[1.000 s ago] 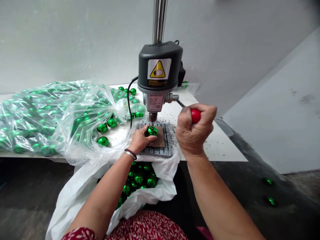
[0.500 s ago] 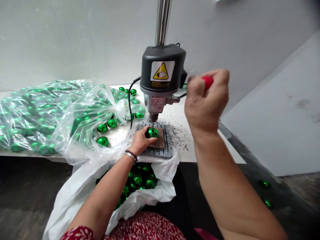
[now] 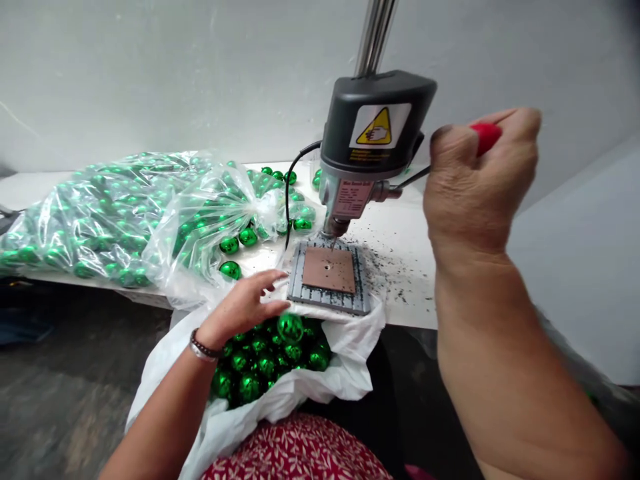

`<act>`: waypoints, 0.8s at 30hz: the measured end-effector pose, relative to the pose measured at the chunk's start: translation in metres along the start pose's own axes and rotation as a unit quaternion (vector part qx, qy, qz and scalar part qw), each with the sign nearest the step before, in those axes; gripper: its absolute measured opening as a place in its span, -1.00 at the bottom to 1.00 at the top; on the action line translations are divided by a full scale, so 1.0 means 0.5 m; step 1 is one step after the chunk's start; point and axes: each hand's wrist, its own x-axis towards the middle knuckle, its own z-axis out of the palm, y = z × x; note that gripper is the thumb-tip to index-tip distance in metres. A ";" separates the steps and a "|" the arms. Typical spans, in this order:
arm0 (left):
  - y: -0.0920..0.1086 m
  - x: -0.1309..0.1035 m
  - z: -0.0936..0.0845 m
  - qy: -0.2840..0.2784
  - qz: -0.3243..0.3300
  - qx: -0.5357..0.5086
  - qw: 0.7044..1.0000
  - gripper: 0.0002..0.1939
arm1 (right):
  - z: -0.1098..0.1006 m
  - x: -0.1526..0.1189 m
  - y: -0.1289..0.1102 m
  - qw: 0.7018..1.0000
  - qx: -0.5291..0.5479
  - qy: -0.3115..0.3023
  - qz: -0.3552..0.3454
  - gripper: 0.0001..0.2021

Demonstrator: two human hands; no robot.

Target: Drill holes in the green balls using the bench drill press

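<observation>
My right hand (image 3: pixel 475 187) is closed around the red knob (image 3: pixel 486 136) of the lever on a small bench drill press (image 3: pixel 375 137), raised beside the dark motor head. The drill bit hangs just above a brown pad (image 3: pixel 329 269) with a small hole in it, set on the grey base plate (image 3: pixel 326 299); nothing lies on the pad. My left hand (image 3: pixel 245 308) hovers with spread fingers over a white plastic bag (image 3: pixel 280 393) in my lap, which holds several shiny green balls (image 3: pixel 290 327). The hand holds nothing.
A large clear bag (image 3: pixel 110 220) full of green balls lies on the white table (image 3: pixel 410 293) to the left, with loose green balls (image 3: pixel 231 269) at its mouth. Dark drilling chips speckle the table right of the base. A black cord runs from the drill.
My left hand has taken the green ball off the pad and now hovers over the lap bag with its fingers apart. My right hand raised the lever. The view shifted left.
</observation>
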 end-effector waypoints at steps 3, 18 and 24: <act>-0.044 0.017 -0.050 0.103 -0.084 0.130 0.983 -0.64 | -0.004 0.000 -0.006 1.000 0.003 -0.001 0.017 -0.75; -0.078 0.073 -0.022 0.122 -0.208 -0.189 0.952 -0.35 | -0.026 -0.035 -0.007 0.998 0.046 -0.042 -0.010 -0.88; 0.005 0.110 0.035 -0.019 -0.159 -0.548 0.821 -0.27 | -0.022 -0.038 0.006 0.996 0.063 -0.061 -0.021 -0.85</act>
